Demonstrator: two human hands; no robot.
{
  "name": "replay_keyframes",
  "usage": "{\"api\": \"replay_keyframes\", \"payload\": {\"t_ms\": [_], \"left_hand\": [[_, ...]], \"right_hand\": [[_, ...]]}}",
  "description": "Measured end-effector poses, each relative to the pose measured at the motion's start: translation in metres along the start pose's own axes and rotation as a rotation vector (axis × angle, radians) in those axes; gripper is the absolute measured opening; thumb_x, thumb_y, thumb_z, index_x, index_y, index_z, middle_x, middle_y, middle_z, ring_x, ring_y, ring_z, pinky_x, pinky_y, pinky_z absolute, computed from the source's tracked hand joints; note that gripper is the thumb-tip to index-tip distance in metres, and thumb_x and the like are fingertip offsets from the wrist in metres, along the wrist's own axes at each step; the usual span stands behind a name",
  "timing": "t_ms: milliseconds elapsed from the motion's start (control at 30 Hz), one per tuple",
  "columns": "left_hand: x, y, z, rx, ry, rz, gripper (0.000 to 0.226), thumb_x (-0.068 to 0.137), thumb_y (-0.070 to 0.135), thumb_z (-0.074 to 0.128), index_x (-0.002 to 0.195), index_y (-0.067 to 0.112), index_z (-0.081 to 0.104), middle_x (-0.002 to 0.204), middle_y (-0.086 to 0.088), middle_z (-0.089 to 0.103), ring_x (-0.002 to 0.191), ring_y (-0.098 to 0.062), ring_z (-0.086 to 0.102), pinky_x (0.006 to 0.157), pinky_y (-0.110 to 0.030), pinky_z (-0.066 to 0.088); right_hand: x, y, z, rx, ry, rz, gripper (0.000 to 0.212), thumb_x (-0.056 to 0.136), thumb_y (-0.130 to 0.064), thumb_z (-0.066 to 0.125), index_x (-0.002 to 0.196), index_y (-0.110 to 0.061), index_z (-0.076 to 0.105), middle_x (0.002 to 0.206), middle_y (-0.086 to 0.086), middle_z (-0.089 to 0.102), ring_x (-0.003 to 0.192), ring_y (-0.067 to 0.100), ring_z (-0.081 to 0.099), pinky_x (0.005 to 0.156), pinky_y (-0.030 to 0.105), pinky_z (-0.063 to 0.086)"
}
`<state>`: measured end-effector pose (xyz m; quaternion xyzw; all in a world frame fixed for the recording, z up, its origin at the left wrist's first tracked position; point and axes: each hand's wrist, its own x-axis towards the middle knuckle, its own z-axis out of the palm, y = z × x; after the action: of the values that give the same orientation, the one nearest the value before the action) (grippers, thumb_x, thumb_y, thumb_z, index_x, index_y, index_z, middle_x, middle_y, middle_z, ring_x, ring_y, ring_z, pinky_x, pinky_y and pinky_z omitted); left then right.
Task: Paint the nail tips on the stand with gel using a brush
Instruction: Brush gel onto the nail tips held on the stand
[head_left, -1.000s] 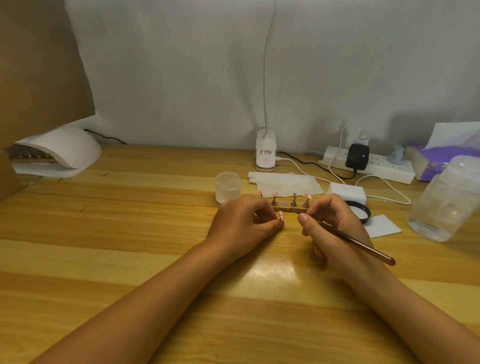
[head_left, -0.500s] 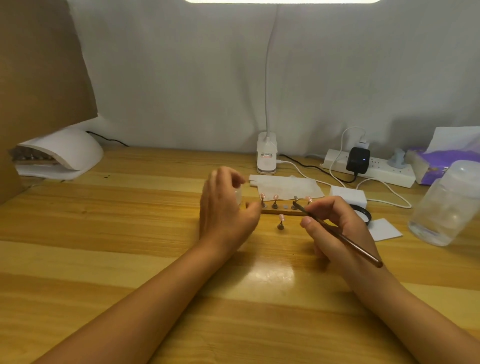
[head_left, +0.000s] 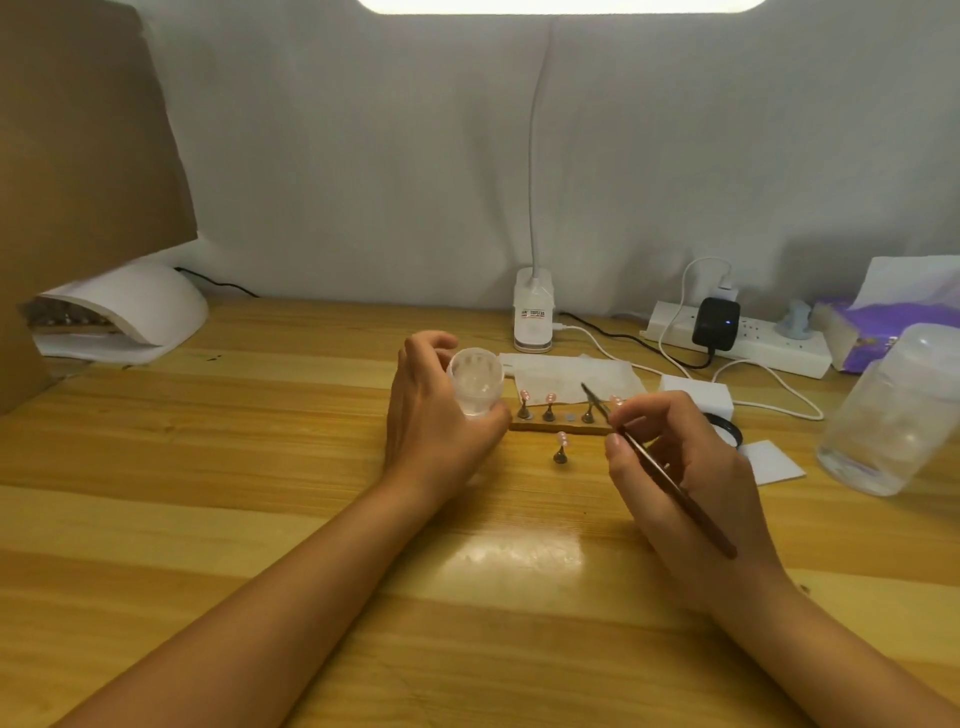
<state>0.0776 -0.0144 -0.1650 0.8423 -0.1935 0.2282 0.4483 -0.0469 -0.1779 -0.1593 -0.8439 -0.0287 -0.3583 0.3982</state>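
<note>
A wooden stand (head_left: 561, 427) lies mid-table with several pink nail tips (head_left: 549, 399) on small metal pegs. One peg with a pink tip (head_left: 561, 448) stands alone on the table just in front of the stand. My left hand (head_left: 434, 415) grips a small frosted gel jar (head_left: 475, 384), lifted and tilted to the left of the stand. My right hand (head_left: 675, 457) pinches a thin brown brush (head_left: 670, 480); its dark tip points up-left over the stand's right end.
A white nail lamp (head_left: 124, 312) sits at far left beside a cardboard panel. A desk lamp base (head_left: 533, 317), white tissue, power strip (head_left: 743, 340) with cables, white box, black ring, purple tissue pack and a clear plastic bottle (head_left: 893, 410) crowd the back and right.
My left hand let go of the single peg, leaving it in front of the stand, reached back and picked up the gel jar. My right hand raised the brush tip over the stand.
</note>
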Motion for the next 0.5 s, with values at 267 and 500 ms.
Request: {"api": "replay_keyframes", "payload": {"t_ms": [267,500], "left_hand": [[-0.012,0.011,0.002,0.114,0.012,0.403,0.068,0.068,0.034,0.078,0.116,0.021,0.032,0.106,-0.003,0.044,0.093,-0.016,0.046,0.075,-0.028,0.044],[-0.016,0.015,0.001,0.136,-0.078,0.530,0.072,0.066,0.031,0.082,0.116,0.017,0.033,0.108,-0.011,0.049,0.092,-0.022,0.049,0.073,-0.037,0.049]], "right_hand": [[-0.008,-0.011,0.003,0.021,0.067,-0.292,0.016,0.092,-0.028,0.056,0.107,-0.023,0.057,0.087,-0.010,0.069,0.072,0.003,0.067,0.059,0.017,0.053],[-0.008,-0.005,0.006,0.039,-0.025,-0.285,0.013,0.092,-0.027,0.060,0.100,-0.018,0.065,0.086,-0.016,0.066,0.070,0.001,0.065,0.056,0.017,0.049]]}}
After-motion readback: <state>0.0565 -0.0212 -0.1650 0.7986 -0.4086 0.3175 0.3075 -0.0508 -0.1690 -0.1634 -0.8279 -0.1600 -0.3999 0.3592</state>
